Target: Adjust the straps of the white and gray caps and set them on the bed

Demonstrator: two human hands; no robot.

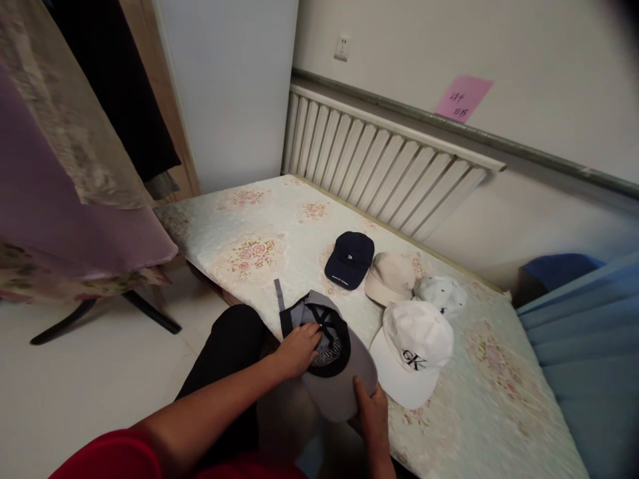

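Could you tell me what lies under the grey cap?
The floral mattress edge shows around the grey cap, which both hands grip; whatever is directly beneath is covered.

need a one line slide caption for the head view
Both hands, left hand and right hand, hold a grey cap with black lining at a floral mattress edge, beside four other caps.

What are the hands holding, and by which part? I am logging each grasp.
Both hold the grey fabric cap with black front patch: left hand on its crown, right hand at the brim's edge.
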